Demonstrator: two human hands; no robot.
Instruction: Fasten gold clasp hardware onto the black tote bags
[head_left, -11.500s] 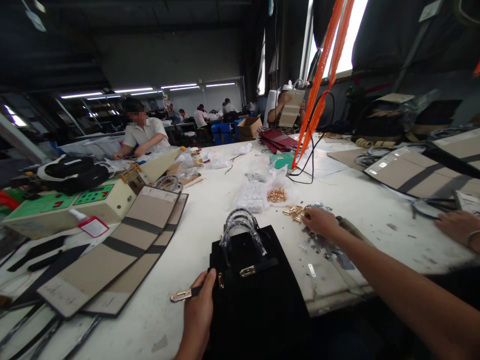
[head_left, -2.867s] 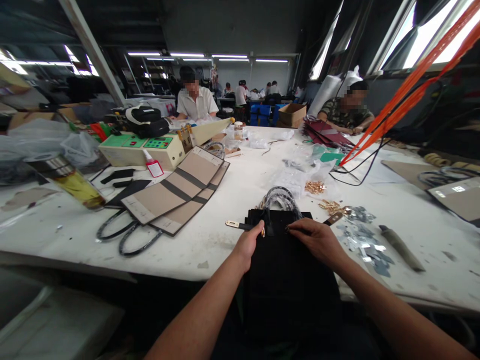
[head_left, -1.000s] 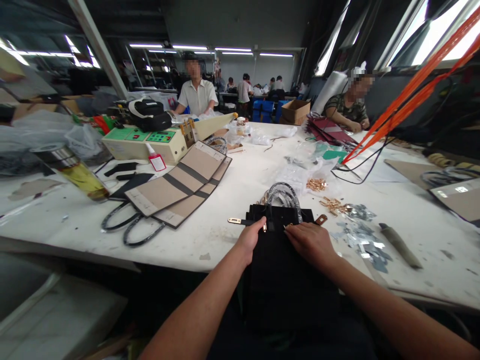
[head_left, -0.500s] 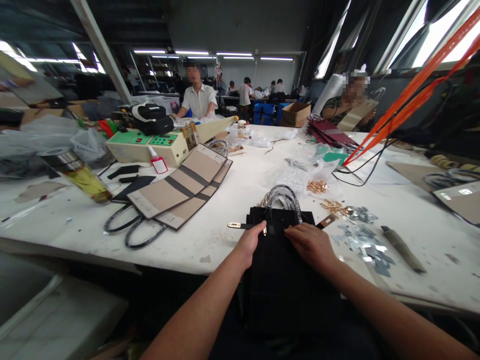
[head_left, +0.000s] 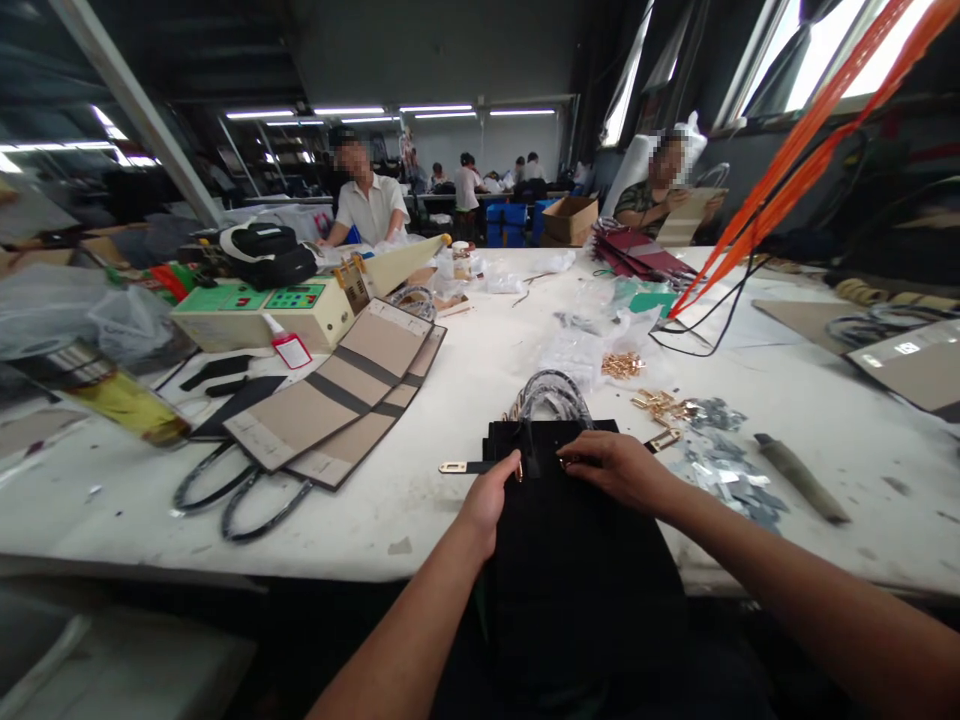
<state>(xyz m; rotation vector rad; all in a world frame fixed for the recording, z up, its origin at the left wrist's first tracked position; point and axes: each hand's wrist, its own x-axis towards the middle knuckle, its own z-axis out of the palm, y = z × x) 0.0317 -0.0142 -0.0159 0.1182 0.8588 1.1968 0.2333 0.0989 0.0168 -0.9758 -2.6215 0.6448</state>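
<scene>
the left hand (head_left: 487, 502) pinches narrowly at a slim black leather strap (head_left: 476, 467) tipped with a flat gold metal clasp (head_left: 453, 467). the right hand (head_left: 622, 470) lies with curled fingers along the top edge of a matte black bag (head_left: 577, 560), which sits over the worktop's near edge, both hands much as a moment ago. just behind the bag rise glossy plastic-wrapped handles (head_left: 551, 397). to its right lie small gold metal fittings (head_left: 660, 405) and crumpled silvery scraps (head_left: 720, 470). farther left, long tan panels banded in black (head_left: 337, 390) lie flat.
</scene>
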